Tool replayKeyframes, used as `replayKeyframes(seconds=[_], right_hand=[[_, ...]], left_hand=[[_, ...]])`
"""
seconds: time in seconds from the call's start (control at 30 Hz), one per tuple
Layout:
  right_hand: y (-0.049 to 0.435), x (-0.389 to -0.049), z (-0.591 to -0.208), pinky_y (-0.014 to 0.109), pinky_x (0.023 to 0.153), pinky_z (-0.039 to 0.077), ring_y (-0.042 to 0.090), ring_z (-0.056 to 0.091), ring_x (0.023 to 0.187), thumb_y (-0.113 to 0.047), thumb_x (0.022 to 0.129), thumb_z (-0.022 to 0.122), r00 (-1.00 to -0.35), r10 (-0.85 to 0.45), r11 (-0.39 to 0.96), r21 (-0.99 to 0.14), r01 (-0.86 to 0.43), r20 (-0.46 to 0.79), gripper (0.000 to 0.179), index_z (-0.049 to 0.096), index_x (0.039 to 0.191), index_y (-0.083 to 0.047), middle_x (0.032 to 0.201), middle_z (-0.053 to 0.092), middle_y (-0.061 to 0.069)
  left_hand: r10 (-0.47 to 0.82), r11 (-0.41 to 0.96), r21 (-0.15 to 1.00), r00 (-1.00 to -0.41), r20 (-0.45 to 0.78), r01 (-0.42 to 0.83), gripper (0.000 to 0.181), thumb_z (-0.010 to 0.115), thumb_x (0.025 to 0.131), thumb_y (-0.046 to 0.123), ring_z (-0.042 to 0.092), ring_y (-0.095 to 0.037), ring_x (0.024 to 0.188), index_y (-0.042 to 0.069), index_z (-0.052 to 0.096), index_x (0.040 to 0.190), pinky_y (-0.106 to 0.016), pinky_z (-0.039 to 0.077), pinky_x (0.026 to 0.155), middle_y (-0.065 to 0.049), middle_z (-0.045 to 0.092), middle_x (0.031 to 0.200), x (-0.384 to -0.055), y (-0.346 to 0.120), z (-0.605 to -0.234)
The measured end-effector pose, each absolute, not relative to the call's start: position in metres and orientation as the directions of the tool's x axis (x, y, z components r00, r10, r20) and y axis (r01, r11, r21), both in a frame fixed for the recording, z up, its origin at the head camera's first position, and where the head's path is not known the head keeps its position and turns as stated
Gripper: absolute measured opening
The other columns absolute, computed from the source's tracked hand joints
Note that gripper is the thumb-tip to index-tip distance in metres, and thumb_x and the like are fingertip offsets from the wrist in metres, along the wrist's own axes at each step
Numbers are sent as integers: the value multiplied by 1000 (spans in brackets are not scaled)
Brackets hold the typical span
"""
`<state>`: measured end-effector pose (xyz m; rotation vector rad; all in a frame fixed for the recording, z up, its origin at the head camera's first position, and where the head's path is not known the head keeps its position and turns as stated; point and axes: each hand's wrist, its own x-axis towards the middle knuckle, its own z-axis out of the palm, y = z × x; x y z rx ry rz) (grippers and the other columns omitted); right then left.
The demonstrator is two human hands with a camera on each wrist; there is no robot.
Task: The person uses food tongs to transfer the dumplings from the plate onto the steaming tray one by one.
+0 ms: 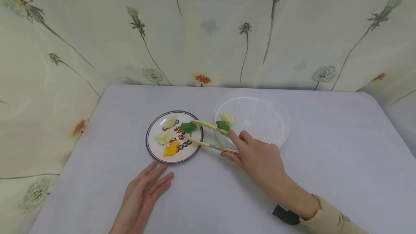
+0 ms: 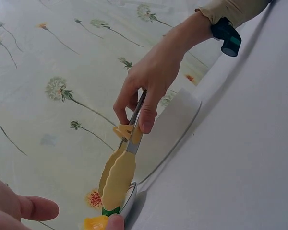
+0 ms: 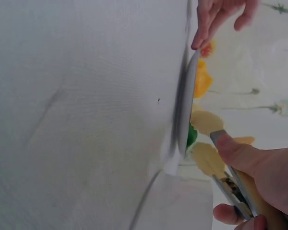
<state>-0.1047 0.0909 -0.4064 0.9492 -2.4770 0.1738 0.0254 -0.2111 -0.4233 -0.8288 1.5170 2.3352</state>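
Note:
My right hand holds a pair of tongs with pale yellow, scalloped tips and metal arms. The tips are spread apart over the right side of a round plate, next to a green dumpling-like piece; whether both touch it I cannot tell. Two pale pieces and a yellow one also lie on this plate. My left hand has its fingers extended, fingertips at the plate's near rim. To the right, a white perforated tray holds a pale piece and a green one.
A pale cloth covers the table. Behind it hangs a flower-patterned sheet. A black strap-like device sits at the right wrist, by the beige sleeve. The tray's raised wall stands close to the plate's right side.

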Motion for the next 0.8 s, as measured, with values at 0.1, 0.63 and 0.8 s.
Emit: replayKeyframes(seconds=[0.1, 0.63, 0.8], right_hand=[[87, -107, -408, 18, 38, 23, 9, 44, 49, -58, 86, 84, -663, -598, 757, 44, -652, 451, 58, 67, 127, -22, 79, 53, 0], [80, -110, -413, 18, 39, 16, 7, 31, 46, -58, 90, 82, -673, -614, 759, 73, -647, 412, 46, 64, 118, -26, 70, 45, -3], [82, -109, -411, 18, 38, 20, 6, 33, 48, -56, 89, 83, -674, -612, 755, 53, -654, 414, 47, 67, 121, -25, 71, 47, -3]], left_hand=[[-107, -437, 762, -813, -572, -478, 70, 43, 117, 35, 56, -34, 150, 11, 10, 174, -34, 57, 121, -17, 34, 175, 25, -210, -423], [-108, -429, 772, -822, -559, -468, 71, 43, 116, 33, 58, -33, 148, 10, 9, 174, -33, 58, 120, -18, 34, 175, 26, -209, -423], [-112, -429, 773, -821, -559, -468, 70, 42, 116, 32, 60, -32, 147, 9, 10, 174, -33, 58, 120, -18, 35, 175, 27, -209, -423]])
